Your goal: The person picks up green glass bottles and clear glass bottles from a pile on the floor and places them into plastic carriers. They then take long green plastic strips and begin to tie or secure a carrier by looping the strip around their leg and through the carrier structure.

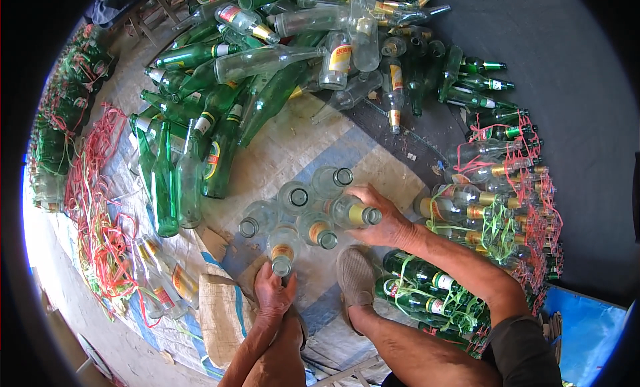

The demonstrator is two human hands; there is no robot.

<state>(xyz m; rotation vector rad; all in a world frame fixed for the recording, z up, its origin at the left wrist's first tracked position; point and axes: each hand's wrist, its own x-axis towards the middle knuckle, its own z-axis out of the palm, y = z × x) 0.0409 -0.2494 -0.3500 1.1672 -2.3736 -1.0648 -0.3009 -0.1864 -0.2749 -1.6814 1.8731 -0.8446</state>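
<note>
Several clear glass bottles stand upright in a cluster [298,207] on the striped woven sheet [380,170]. My right hand [377,214] grips a clear bottle with a yellow neck band [350,207] at the cluster's right. My left hand [273,294] is curled at the nearest bottle [283,244], whose orange band shows below its mouth, with the neck partly over my fingers. My shoe [353,277] rests just below the cluster.
A large heap of loose green and clear bottles [253,100] lies beyond. Strapped bottle bundles [480,207] are at the right. Red and green straps [93,167] and a folded sack [220,320] lie at the left. A blue panel [587,334] is at lower right.
</note>
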